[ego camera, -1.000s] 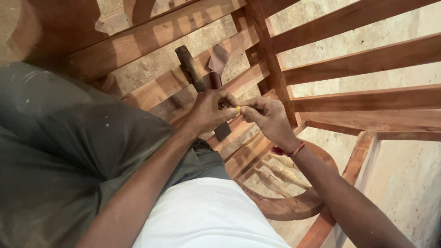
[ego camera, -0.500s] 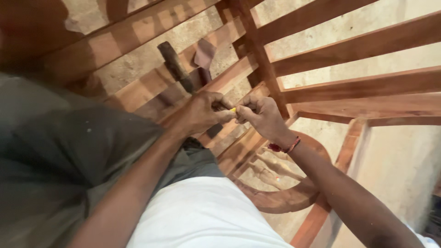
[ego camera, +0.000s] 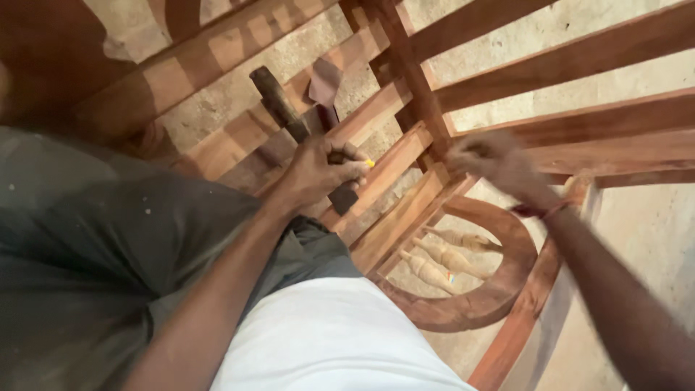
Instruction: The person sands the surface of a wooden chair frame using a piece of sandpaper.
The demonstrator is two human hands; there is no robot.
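We see our left hand (ego camera: pixel 318 168) with its grip clamped on a dark-handled hammer (ego camera: pixel 279 105), over the reddish wooden frame (ego camera: pixel 405 156). Our right hand (ego camera: pixel 492 163) is blurred; its grip we cannot tell. Below lies a rough concrete floor (ego camera: pixel 651 210).

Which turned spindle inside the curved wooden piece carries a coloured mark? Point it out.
The lower spindle, nearest the white shirt: it has a small coloured mark near its right end. The upper spindle is plain.

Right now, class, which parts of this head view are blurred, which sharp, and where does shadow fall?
Head view: the right hand is smeared by motion blur; the left hand, gripping a dark tool, is sharper; the wooden slats are evenly lit, while the upper-left corner lies in deep shadow.
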